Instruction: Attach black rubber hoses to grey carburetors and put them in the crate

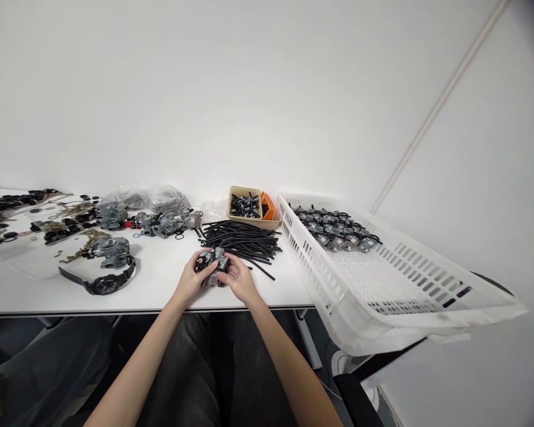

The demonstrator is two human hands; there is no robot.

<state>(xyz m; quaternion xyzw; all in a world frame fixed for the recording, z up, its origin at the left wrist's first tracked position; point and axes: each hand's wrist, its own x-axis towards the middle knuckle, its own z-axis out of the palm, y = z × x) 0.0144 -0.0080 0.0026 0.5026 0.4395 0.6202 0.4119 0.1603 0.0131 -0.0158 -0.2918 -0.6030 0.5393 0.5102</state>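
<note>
**A:** What's in those hands?

**B:** A small grey carburetor (pixel 213 267) — the left hand (pixel 191 280) on one side, the right hand (pixel 239 280) on the other, fingers closed around it. Both are gripping it firmly.

**A:** Where is it, exactly?

**B:** Right at the front of the desk (pixel 151 296), close over the top. From here I can't tell if it's touching.

**A:** And that black pile?

**B:** A heap of rubber hoses (pixel 240 242), just beyond the hands. Behind it there's a tan box (pixel 244 191) full of black fittings (pixel 244 206), with something orange (pixel 269 207) tucked in beside them.

**A:** What about the big white thing on the right?

**B:** A plastic crate (pixel 382 290), sitting tilted and jutting past the desk's edge — a cluster of finished-looking carburetors (pixel 333 228) lies at its far end.

**A:** And off to the left?

**B:** Loose carburetors (pixel 113 252), a wristwatch (pixel 102 284) and bags of small parts (pixel 146 198), all spread across the desk.
</note>
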